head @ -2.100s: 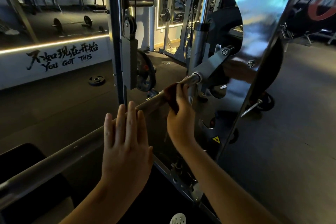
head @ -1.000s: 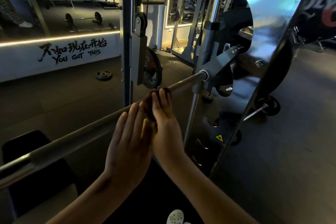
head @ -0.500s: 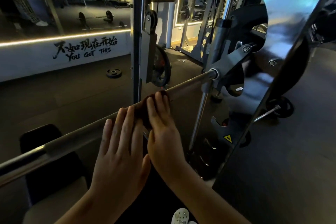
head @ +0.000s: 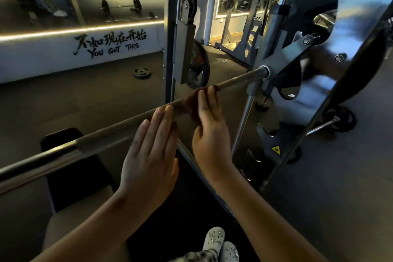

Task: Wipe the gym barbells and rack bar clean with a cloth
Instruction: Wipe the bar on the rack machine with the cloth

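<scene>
A long steel rack bar (head: 102, 138) runs from the lower left up to a grey bracket (head: 282, 59) at the right upright. A dark reddish cloth (head: 190, 102) is wrapped over the bar near its middle. My right hand (head: 209, 125) holds the cloth against the bar, fingers over the top and thumb below. My left hand (head: 151, 153) is flat with straight fingers, fingertips at the bar just left of the cloth, holding nothing.
A black bench pad (head: 72, 168) lies under the bar at lower left. A vertical rack post (head: 170, 34) and a hanging weight plate (head: 198, 66) stand behind the bar. A loose plate (head: 142, 73) lies on the floor; a loaded barbell (head: 121, 6) lies farther back.
My right hand slid the cloth down the bar from near the bracket toward the middle. My left hand stayed flat beside it. The view shifted slightly.
</scene>
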